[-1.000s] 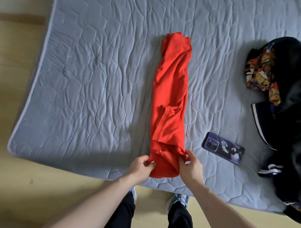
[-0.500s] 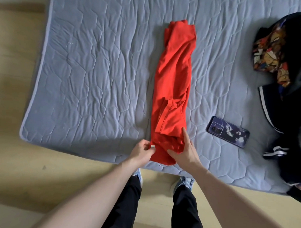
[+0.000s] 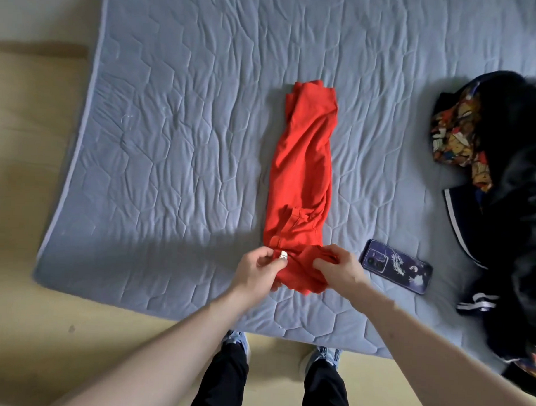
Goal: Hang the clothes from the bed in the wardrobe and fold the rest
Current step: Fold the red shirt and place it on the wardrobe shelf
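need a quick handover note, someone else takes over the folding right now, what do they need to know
Left hand and right hand: each grips the near end of the red garment, fingers curled into the cloth.
Red garment: folded lengthwise into a narrow strip on the grey mattress, near end bunched between the hands.
Dark clothes pile: unsorted at the mattress's right edge; a phone lies between it and the red garment.
Done: lengthwise fold.
Left: fold the strip crosswise, then sort the pile. No wardrobe is in view.

My arms are bare to the frame edge, no sleeves showing; black trousers (image 3: 224, 380) below, light blue-grey sneakers (image 3: 237, 341) on my feet
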Demonstrator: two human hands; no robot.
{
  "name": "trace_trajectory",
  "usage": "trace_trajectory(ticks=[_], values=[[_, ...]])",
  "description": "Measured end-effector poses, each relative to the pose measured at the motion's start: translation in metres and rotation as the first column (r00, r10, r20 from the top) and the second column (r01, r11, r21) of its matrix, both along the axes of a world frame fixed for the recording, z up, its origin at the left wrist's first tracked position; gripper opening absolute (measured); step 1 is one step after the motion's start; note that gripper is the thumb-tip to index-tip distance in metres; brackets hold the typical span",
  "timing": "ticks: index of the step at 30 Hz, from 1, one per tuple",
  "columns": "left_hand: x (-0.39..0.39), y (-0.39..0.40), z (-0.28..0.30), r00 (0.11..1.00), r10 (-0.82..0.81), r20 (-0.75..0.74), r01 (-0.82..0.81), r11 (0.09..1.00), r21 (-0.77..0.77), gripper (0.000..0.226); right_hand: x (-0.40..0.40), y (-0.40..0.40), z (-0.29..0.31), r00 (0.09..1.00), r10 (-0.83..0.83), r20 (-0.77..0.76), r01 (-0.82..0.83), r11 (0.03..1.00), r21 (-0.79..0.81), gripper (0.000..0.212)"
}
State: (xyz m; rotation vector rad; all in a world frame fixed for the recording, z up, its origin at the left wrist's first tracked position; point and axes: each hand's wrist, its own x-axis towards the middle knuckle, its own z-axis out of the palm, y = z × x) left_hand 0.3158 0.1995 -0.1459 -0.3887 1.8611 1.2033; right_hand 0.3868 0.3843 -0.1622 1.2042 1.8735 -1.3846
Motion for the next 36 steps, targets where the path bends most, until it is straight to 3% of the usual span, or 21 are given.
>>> trace_trajectory(ticks=[3,7,10,14,17,20,22,24,27,30,33,36], values=[[-0.043,0.028,0.019,0.998,0.053,-0.014,-0.052,0.998,0.046,0.01,-0.044,0.022,0.022,0.985,-0.165,0.049,0.169,0.981,-0.095,0.016],[-0.11,0.064,0.035,0.993,0.109,0.033,-0.111,0.99,0.081,0.012,-0.112,0.058,0.047,0.988,-0.117,0.1,0.128,0.985,-0.112,0.015],[-0.166,0.094,0.041,0.987,0.155,0.047,-0.159,0.981,0.112,0.013,-0.163,0.083,0.06,0.98,-0.179,0.09,0.189,0.973,-0.129,0.013],[-0.234,0.134,0.049,0.97,0.239,0.044,-0.243,0.951,0.191,0.015,-0.227,0.108,0.068,0.946,-0.325,0.009,0.323,0.935,-0.144,0.012],[-0.274,0.154,0.05,0.976,0.213,0.037,-0.215,0.942,0.256,0.023,-0.264,0.127,0.067,0.878,-0.461,-0.127,0.435,0.881,-0.187,0.015],[-0.295,0.153,0.034,0.987,0.115,-0.116,-0.102,0.988,0.113,0.03,-0.277,0.139,0.048,0.867,-0.437,-0.24,0.44,0.897,-0.044,0.03],[-0.295,0.139,0.014,0.97,0.013,-0.244,-0.03,0.997,-0.064,0.032,-0.262,0.133,0.033,0.944,-0.259,-0.206,0.3,0.933,0.2,0.048],[-0.279,0.121,-0.005,0.951,-0.147,-0.273,0.092,0.975,-0.203,0.035,-0.236,0.118,0.015,0.987,-0.119,-0.109,0.145,0.952,0.269,0.058],[-0.244,0.095,-0.037,0.924,-0.352,-0.146,0.289,0.896,-0.337,0.055,-0.194,0.099,-0.014,0.996,-0.082,0.035,0.074,0.975,0.208,0.08],[-0.213,0.081,-0.07,0.959,-0.282,0.033,0.277,0.907,-0.316,0.081,-0.168,0.081,-0.039,0.985,-0.16,0.068,0.154,0.984,0.088,0.092],[-0.194,0.082,-0.093,0.978,-0.205,0.041,0.209,0.945,-0.252,0.076,-0.16,0.067,-0.057,0.967,-0.25,0.041,0.249,0.968,0.028,0.079],[-0.187,0.084,-0.096,0.975,-0.223,-0.011,0.21,0.935,-0.286,0.054,-0.156,0.064,-0.064,0.961,-0.273,0.035,0.273,0.962,-0.005,0.046]])
